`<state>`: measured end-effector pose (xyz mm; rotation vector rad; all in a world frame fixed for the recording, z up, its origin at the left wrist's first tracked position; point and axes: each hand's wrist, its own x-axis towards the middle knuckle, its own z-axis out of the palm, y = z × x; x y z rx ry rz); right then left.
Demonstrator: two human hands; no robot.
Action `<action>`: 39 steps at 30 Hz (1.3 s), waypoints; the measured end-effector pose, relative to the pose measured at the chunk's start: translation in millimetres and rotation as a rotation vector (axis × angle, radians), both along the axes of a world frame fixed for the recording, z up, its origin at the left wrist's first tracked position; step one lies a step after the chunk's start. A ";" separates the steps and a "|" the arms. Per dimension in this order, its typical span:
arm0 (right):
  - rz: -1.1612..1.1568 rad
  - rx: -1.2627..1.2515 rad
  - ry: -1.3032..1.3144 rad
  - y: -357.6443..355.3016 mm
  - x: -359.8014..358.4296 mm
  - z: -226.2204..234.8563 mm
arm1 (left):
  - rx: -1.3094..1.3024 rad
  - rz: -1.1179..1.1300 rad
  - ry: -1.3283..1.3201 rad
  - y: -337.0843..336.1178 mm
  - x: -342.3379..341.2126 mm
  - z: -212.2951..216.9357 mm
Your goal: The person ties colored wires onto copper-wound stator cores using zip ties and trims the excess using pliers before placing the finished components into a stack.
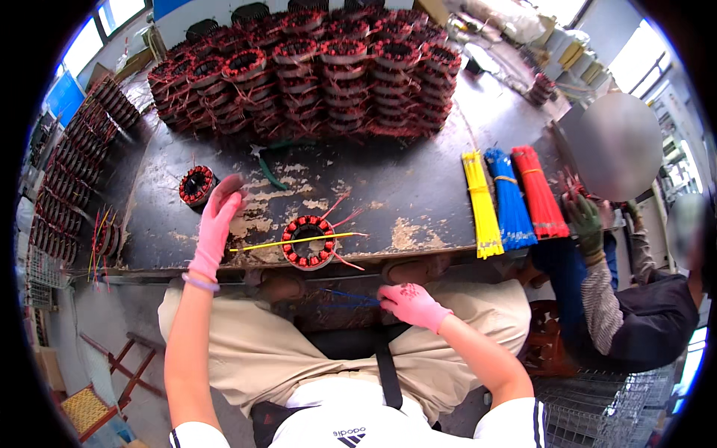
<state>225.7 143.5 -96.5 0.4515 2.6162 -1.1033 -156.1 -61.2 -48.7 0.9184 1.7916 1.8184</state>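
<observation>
In a pink glove, my left hand [221, 213] is raised over the table beside a small motor stator [198, 187] with red coils. Its fingers are stretched out, and I see nothing held in them. My right hand [413, 305], also gloved in pink, is pinched on a blue wire [343, 296] below the table's front edge. Between the hands, near that edge, another stator [289, 254] lies flat with red leads sticking out. A yellow wire [261, 245] rests across its top.
Bundles of yellow wires [482, 205], blue wires [510, 201] and red wires [539, 198] lie at the right. Stacked stators [328, 82] fill the back of the worn table [358, 179]; more stand at the left. A green strap [270, 173] lies mid-table. A co-worker [635, 299] sits at the right.
</observation>
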 end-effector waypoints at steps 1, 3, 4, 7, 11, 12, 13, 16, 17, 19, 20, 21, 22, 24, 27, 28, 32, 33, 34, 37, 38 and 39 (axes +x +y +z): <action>-0.058 -0.049 -0.032 -1.0 5.8 30.7 | 0.019 0.091 0.073 3.1 18.0 6.8; -0.192 -0.170 -0.001 -6.5 24.1 65.3 | 0.053 0.113 0.439 -5.4 75.5 37.6; -0.262 -0.276 -0.030 -11.7 28.9 85.3 | 0.060 0.001 0.667 -17.8 105.8 52.8; -0.309 -0.549 -0.038 -21.9 35.4 112.3 | 0.049 -0.306 1.252 -32.0 177.3 67.6; -0.340 -0.876 0.058 -31.7 57.1 106.6 | -0.074 -0.276 1.407 -16.6 210.2 41.1; -0.356 -0.879 0.069 -31.8 58.0 104.9 | -0.095 -0.280 1.389 -17.0 211.2 39.6; -0.373 -0.882 0.080 -30.1 59.4 105.9 | -0.117 -0.287 1.371 -16.3 212.4 38.8; -0.633 -0.685 0.301 -4.4 65.2 117.1 | -0.200 -0.246 1.204 -22.8 212.0 38.6; -0.727 -0.593 0.384 10.2 67.7 120.6 | -0.233 -0.196 1.165 -27.9 208.7 37.1; -1.012 -0.298 0.576 63.7 91.7 109.5 | -0.220 -0.204 0.993 -26.5 208.7 29.2; -1.028 0.020 0.593 89.2 91.0 112.7 | -0.217 -0.202 0.908 -29.2 210.3 29.0; -1.033 0.342 0.596 115.0 90.6 116.9 | -0.195 -0.214 0.881 -27.7 213.7 30.4; -1.045 0.551 0.575 140.1 86.8 114.8 | -0.170 -0.224 0.858 -23.6 218.0 32.3; -1.029 0.891 0.487 184.5 78.0 101.7 | -0.156 -0.269 0.755 -17.7 226.9 35.4; -0.916 1.110 0.041 205.9 67.1 89.4 | -0.208 -0.249 0.665 -9.3 239.0 57.5; -0.934 1.166 0.136 203.4 71.2 90.3 | -0.209 -0.228 0.649 -9.5 238.5 58.5; -0.727 0.518 0.893 129.0 36.3 108.6 | -0.279 -0.090 0.802 -12.8 222.0 64.0; -0.696 -0.124 0.735 94.9 31.3 113.5 | -0.278 -0.075 0.779 -4.5 224.3 65.4; -0.486 -0.355 0.693 65.3 29.0 124.8 | -0.309 -0.109 0.792 4.1 224.4 67.3; -0.183 -0.042 0.531 21.1 23.9 141.0 | -0.291 -0.218 0.937 30.0 221.7 82.3; -0.197 0.006 0.556 16.4 23.5 139.5 | -0.283 -0.231 0.976 33.8 218.6 81.9; -0.218 0.051 0.579 12.8 23.1 138.3 | -0.323 -0.242 1.062 32.5 216.5 83.7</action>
